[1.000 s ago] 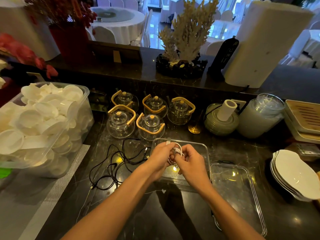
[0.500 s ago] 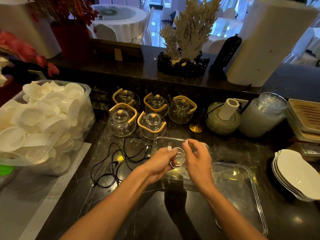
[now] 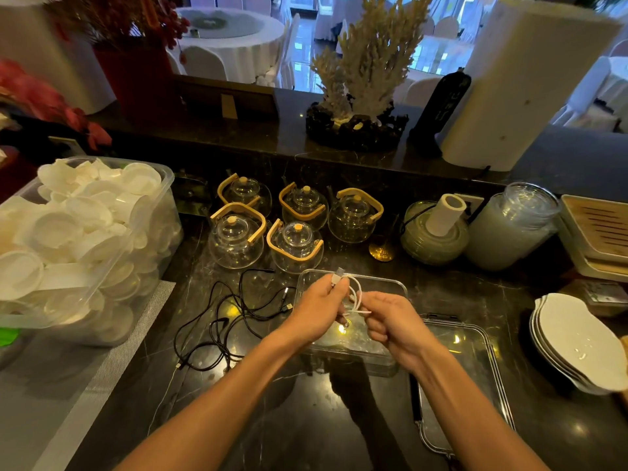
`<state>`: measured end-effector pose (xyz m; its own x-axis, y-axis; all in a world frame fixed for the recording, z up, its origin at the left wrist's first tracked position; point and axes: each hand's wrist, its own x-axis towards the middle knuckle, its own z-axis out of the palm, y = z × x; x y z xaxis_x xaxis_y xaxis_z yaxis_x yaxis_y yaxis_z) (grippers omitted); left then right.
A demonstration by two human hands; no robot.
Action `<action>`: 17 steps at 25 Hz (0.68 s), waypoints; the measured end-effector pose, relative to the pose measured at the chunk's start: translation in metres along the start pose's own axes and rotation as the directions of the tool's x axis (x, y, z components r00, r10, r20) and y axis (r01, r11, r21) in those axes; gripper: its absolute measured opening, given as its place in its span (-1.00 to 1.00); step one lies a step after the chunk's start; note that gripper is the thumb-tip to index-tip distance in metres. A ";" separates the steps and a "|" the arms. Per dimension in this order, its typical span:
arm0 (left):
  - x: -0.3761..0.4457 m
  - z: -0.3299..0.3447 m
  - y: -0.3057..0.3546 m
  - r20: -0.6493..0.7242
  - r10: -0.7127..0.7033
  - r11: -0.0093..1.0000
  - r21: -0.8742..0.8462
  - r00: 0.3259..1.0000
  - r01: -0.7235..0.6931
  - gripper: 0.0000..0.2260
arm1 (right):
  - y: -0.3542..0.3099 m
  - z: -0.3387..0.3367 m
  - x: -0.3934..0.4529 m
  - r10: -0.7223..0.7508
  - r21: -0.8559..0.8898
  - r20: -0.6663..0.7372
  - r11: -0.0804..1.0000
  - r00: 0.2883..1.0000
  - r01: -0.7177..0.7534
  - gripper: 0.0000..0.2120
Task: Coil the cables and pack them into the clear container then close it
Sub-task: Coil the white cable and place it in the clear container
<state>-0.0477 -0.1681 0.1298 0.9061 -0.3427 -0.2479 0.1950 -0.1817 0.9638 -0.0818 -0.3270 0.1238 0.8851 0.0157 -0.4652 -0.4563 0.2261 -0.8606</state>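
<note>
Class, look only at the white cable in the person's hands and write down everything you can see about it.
The white cable is thin, smooth and looks plastic-coated. It is wound into a small loose coil, held above the open clear container. The left hand pinches it near a pale plug that sticks up past the fingers. The right hand grips a short loose end. How many loops it has cannot be counted.

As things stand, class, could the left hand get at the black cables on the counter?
Probably yes: the black cables lie uncovered just beside the left hand, though it first must release the white cable.
</note>
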 end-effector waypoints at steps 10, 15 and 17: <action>-0.001 -0.003 0.001 0.041 -0.124 0.953 -0.272 0.991 0.130 -0.69 | 0.006 0.007 -0.005 -0.167 0.099 0.141 0.983 0.976 0.154 -0.81; -0.003 -0.003 -0.004 0.093 -0.106 0.935 -0.331 0.990 0.131 -0.65 | 0.006 0.015 -0.006 -0.183 0.210 0.100 0.965 0.978 0.159 -0.80; -0.004 0.002 -0.006 -0.010 -0.045 0.992 -0.122 0.999 0.044 -0.65 | 0.003 0.021 -0.008 -0.186 0.178 0.067 0.969 0.980 0.172 -0.79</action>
<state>-0.0536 -0.1668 0.1246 0.9001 -0.3249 -0.2902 0.2786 -0.0828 0.9568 -0.0887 -0.3058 0.1294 0.9587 0.0384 -0.2818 -0.2736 0.3948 -0.8771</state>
